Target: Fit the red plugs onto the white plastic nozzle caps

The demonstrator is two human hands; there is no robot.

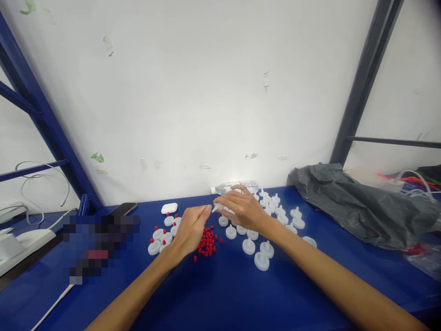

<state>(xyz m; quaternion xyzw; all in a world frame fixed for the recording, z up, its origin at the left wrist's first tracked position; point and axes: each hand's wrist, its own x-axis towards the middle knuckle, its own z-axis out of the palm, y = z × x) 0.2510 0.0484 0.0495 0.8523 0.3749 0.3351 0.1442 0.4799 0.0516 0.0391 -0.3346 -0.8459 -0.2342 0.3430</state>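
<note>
My right hand grips a white spouted lid, its narrow spout pointing left. Close to the spout's tip is my left hand, with thumb and fingers pinched together; whatever they hold is hidden. Beneath and between the hands lies a pile of small red caps. To the left stand several white lids with red caps on their spouts. Around and beyond my right hand, several bare white spouted lids are spread over the blue table.
A clear plastic bottle lies along the wall behind the lids. A white case and a dark phone are at the back left. At right is a crumpled grey plastic bag. A white cable runs at lower left.
</note>
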